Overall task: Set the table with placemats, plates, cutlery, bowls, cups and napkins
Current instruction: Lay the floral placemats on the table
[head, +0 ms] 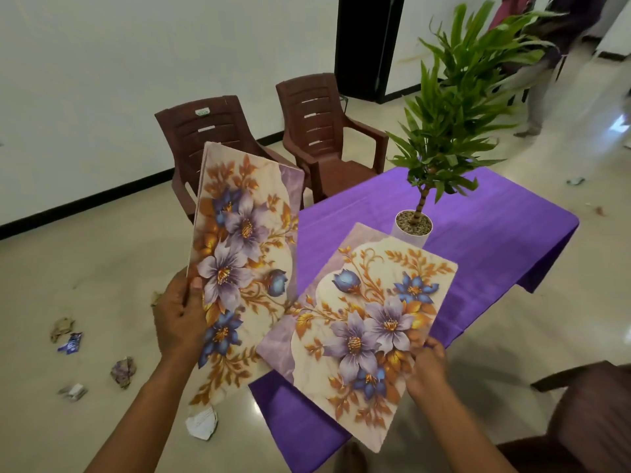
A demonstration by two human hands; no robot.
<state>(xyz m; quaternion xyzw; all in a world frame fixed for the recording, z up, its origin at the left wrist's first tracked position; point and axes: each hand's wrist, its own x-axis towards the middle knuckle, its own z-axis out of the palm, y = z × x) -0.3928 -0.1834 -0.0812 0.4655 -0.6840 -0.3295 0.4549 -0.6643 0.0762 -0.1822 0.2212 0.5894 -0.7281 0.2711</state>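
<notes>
The room is brightly and evenly lit, with soft light and no hard shadows. The glossy floor [102, 268] mirrors pale glare, strongest at 3 o'clock and in a patch at 6 o'clock beside the purple cloth [495, 233]. A soft shadow lies under the bench at 5 o'clock. Wide-angle distortion bends the wall's black skirting [85, 203] at 9 o'clock. Motion blur smears the person [546, 63] at 1 o'clock and the plant [454, 107] leaves. The centre is fairly sharp, the flowered mats [239, 254] clear.

No text can be read; the small label on the left chair [202, 113] is blurred.
</notes>
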